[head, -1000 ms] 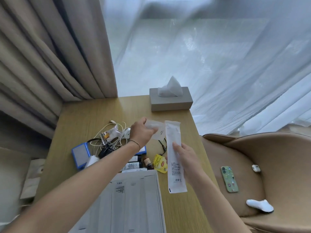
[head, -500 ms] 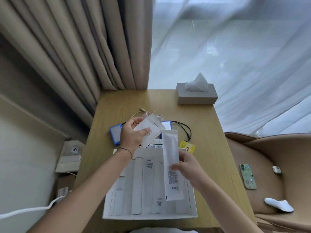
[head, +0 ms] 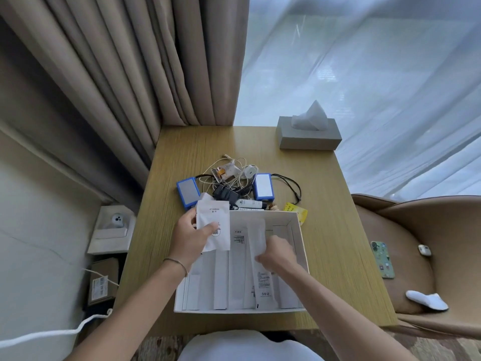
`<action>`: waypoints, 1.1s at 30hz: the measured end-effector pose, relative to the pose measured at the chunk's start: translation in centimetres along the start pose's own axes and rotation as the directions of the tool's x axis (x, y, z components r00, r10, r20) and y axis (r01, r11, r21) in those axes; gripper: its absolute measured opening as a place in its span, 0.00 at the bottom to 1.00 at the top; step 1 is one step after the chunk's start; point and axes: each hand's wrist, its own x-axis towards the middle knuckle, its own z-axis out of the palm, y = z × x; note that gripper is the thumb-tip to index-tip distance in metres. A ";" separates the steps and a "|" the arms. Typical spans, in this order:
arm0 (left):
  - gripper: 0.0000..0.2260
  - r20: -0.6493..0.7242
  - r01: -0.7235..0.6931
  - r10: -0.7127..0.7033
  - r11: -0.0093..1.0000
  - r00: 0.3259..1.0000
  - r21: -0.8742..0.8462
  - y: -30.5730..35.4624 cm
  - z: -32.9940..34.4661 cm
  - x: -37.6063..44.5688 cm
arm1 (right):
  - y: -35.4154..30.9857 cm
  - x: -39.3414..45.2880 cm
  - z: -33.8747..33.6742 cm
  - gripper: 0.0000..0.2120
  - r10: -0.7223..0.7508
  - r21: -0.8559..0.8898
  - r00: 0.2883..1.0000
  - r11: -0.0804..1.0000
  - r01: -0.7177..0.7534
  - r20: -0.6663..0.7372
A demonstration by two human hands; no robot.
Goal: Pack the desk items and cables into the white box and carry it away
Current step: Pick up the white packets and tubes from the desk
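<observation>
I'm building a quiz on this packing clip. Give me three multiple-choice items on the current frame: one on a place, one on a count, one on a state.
1. Where is the tissue box?
A. far right corner of the desk
B. inside the white box
C. on the chair

2. How many blue-edged cases lie on the desk?
A. one
B. two
C. four

3. What is the left hand doing?
A. resting flat on the desk
B. holding a white pouch
C. gripping a phone

Key: 1 A, it stands by the sheer curtain. 2 B, one blue case left of the cables, another right. 3 B, fingers grip the white pouch above the white box.
</observation>
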 end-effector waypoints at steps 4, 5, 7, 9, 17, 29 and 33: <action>0.12 0.052 0.018 -0.023 0.996 0.998 0.082 -1.5 -0.6 -0.8 | 1.0 1.0 0.6 0.06 0.017 -0.076 1.000 0.997 -0.018 -0.012; 0.11 0.072 0.027 -0.035 0.995 0.997 0.099 -1.9 -0.7 -1.0 | 1.2 1.1 0.7 0.06 0.015 -0.121 1.000 0.992 -0.018 -0.024; 0.10 0.101 0.054 -0.068 0.990 0.993 0.131 -2.5 -0.9 -1.2 | 1.3 1.3 0.8 0.06 0.006 -0.212 0.999 0.977 -0.016 -0.049; 0.09 0.130 0.080 -0.102 0.982 0.986 0.168 -2.9 -1.0 -1.2 | 1.2 1.4 1.0 0.05 -0.013 -0.310 0.998 0.951 -0.007 -0.063; 0.09 0.272 0.041 -0.162 0.914 0.949 0.405 -3.7 1.0 -0.7 | 1.2 2.0 1.8 0.05 -0.048 -0.711 0.998 0.701 0.055 0.030; 0.16 0.474 -0.242 -0.236 0.622 0.848 0.744 -6.4 5.5 0.1 | 0.3 0.3 0.5 0.04 -0.149 -0.725 0.989 0.679 0.118 0.021; 0.16 0.533 -0.333 -0.297 0.523 0.792 0.785 -7.9 6.8 0.2 | 0.2 -1.6 -1.1 0.17 -0.209 -0.572 0.974 0.812 0.120 -0.091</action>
